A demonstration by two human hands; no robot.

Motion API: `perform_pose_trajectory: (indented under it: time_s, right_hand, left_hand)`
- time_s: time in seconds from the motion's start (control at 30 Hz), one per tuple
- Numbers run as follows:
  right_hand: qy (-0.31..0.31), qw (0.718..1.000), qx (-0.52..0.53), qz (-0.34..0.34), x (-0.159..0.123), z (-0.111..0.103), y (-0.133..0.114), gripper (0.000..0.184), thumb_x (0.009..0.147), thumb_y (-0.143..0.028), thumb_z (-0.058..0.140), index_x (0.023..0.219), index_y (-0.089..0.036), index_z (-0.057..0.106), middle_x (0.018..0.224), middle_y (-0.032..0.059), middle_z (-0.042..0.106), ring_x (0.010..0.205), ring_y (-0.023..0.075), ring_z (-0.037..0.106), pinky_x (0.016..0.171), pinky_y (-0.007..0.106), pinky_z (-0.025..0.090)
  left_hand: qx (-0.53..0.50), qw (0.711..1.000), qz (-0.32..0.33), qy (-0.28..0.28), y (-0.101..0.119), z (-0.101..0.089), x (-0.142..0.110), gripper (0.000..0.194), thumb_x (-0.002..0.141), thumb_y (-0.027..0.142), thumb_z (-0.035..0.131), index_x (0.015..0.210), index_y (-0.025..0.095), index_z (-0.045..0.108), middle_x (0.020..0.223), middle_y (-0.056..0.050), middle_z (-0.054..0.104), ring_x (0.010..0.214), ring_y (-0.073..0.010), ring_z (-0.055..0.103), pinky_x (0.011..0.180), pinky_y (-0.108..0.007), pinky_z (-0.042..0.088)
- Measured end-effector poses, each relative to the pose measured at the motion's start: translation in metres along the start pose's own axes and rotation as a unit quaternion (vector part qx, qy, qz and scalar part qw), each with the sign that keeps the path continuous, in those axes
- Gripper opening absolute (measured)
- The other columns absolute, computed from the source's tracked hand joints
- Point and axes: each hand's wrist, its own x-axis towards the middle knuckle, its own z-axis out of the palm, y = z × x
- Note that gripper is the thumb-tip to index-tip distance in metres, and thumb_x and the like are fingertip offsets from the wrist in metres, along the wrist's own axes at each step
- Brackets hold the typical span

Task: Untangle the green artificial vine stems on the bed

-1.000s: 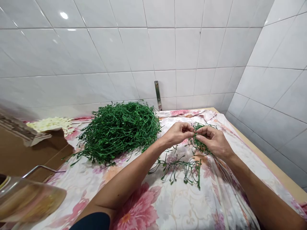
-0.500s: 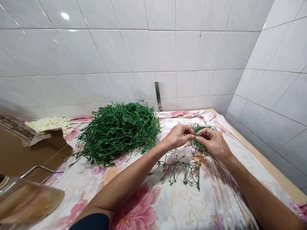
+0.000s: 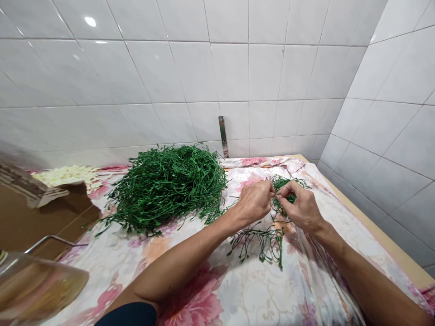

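Note:
My left hand (image 3: 254, 202) and my right hand (image 3: 301, 207) meet over the flowered cloth, fingertips pinched together on a small tangle of green plastic stems (image 3: 283, 190). Both hands are closed on it. Just below them a few loose green branched stems (image 3: 261, 237) lie flat on the cloth. A big heap of the same green stems (image 3: 166, 183) sits to the left of my left hand.
A flowered cloth (image 3: 217, 290) covers the table, whose bare wooden edge (image 3: 380, 235) runs along the right by the tiled wall. At far left are a cardboard box (image 3: 41, 217), a pile of pale cream pieces (image 3: 68, 174) and a blurred clear container (image 3: 37, 285).
Both hands have dropped slightly lower and nearer, still pinching the small green tangle; the view has shifted a little.

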Motion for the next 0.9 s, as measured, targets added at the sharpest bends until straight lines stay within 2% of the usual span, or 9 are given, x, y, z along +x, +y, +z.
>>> perform_pose_trajectory:
  time_s: [0.1, 0.17, 0.27, 0.43, 0.53, 0.63, 0.73, 0.83, 0.9]
  right_hand:
    - [0.008, 0.992, -0.084, -0.089, -0.002, 0.002, -0.001, 0.017, 0.087, -0.014, 0.055, 0.077, -0.024, 0.048, 0.077, 0.0038, 0.061, 0.076, 0.0208, 0.060, 0.074, 0.036, 0.047]
    - [0.004, 0.988, -0.103, -0.117, -0.003, 0.004, -0.002, 0.021, 0.087, -0.011, 0.052, 0.074, -0.025, 0.043, 0.077, 0.0045, 0.060, 0.077, 0.0216, 0.059, 0.074, 0.037, 0.047]
    - [0.001, 0.990, -0.094, -0.105, -0.003, 0.005, -0.002, 0.023, 0.088, -0.013, 0.053, 0.074, -0.025, 0.040, 0.079, 0.0048, 0.063, 0.077, 0.0211, 0.060, 0.074, 0.036, 0.047]
    - [0.013, 0.999, -0.035, -0.002, -0.001, 0.004, 0.000, 0.019, 0.089, -0.026, 0.061, 0.080, -0.025, 0.044, 0.082, 0.0037, 0.067, 0.075, 0.0198, 0.063, 0.069, 0.033, 0.048]
    - [0.017, 0.999, -0.030, 0.020, 0.000, 0.003, 0.001, 0.016, 0.089, -0.030, 0.063, 0.084, -0.024, 0.049, 0.082, 0.0037, 0.067, 0.076, 0.0204, 0.064, 0.069, 0.033, 0.049]
    - [0.014, 0.999, -0.028, 0.015, 0.001, 0.002, 0.001, 0.015, 0.089, -0.030, 0.063, 0.085, -0.025, 0.050, 0.080, 0.0030, 0.066, 0.074, 0.0199, 0.062, 0.069, 0.033, 0.049]
    - [0.012, 0.999, -0.032, -0.007, -0.001, 0.003, -0.002, 0.018, 0.090, -0.027, 0.060, 0.081, -0.025, 0.044, 0.081, 0.0030, 0.065, 0.073, 0.0192, 0.061, 0.068, 0.033, 0.047]
    - [-0.016, 0.998, -0.033, -0.047, -0.005, 0.007, -0.009, 0.020, 0.091, -0.019, 0.053, 0.079, -0.026, 0.039, 0.080, 0.0029, 0.062, 0.072, 0.0191, 0.060, 0.069, 0.033, 0.047]
    - [-0.038, 0.996, -0.027, -0.076, -0.007, 0.009, -0.015, 0.019, 0.091, -0.014, 0.048, 0.079, -0.026, 0.039, 0.080, 0.0036, 0.061, 0.075, 0.0201, 0.060, 0.071, 0.034, 0.047]
  left_hand:
    - [0.074, 0.997, -0.011, 0.003, 0.005, 0.007, -0.002, 0.017, 0.091, 0.020, 0.052, 0.104, 0.017, 0.063, 0.101, -0.014, 0.071, 0.086, -0.0275, 0.065, 0.069, -0.034, 0.040]
    - [0.083, 0.996, -0.018, 0.003, 0.005, 0.010, -0.001, 0.019, 0.091, 0.019, 0.051, 0.106, 0.016, 0.062, 0.104, -0.016, 0.071, 0.088, -0.0290, 0.066, 0.070, -0.035, 0.041]
    - [0.050, 0.999, -0.020, 0.012, -0.001, 0.012, 0.001, 0.015, 0.091, 0.020, 0.052, 0.101, 0.019, 0.063, 0.097, -0.013, 0.073, 0.086, -0.0280, 0.067, 0.070, -0.034, 0.041]
    - [-0.008, 0.999, 0.002, 0.036, -0.007, 0.007, 0.003, 0.014, 0.092, 0.022, 0.051, 0.094, 0.020, 0.065, 0.089, -0.010, 0.072, 0.081, -0.0260, 0.065, 0.067, -0.032, 0.038]
    - [-0.035, 0.999, -0.003, 0.033, -0.006, 0.002, 0.003, 0.015, 0.091, 0.022, 0.051, 0.093, 0.019, 0.066, 0.086, -0.009, 0.071, 0.078, -0.0243, 0.064, 0.065, -0.031, 0.036]
    - [-0.042, 0.999, -0.008, 0.021, -0.005, 0.001, 0.002, 0.015, 0.091, 0.022, 0.051, 0.094, 0.020, 0.066, 0.085, -0.008, 0.071, 0.077, -0.0230, 0.063, 0.064, -0.030, 0.037]
    - [-0.005, 1.000, -0.004, 0.031, -0.002, 0.009, 0.002, 0.016, 0.092, 0.021, 0.050, 0.098, 0.019, 0.065, 0.090, -0.009, 0.072, 0.080, -0.0239, 0.064, 0.066, -0.031, 0.039]
    - [0.065, 0.997, -0.019, 0.046, -0.005, 0.017, 0.004, 0.021, 0.089, 0.017, 0.052, 0.107, 0.016, 0.064, 0.100, -0.013, 0.071, 0.085, -0.0260, 0.065, 0.069, -0.032, 0.041]
    - [0.070, 0.995, -0.039, 0.061, -0.013, 0.018, 0.009, 0.023, 0.089, 0.017, 0.051, 0.107, 0.014, 0.064, 0.102, -0.014, 0.071, 0.084, -0.0252, 0.065, 0.069, -0.032, 0.042]
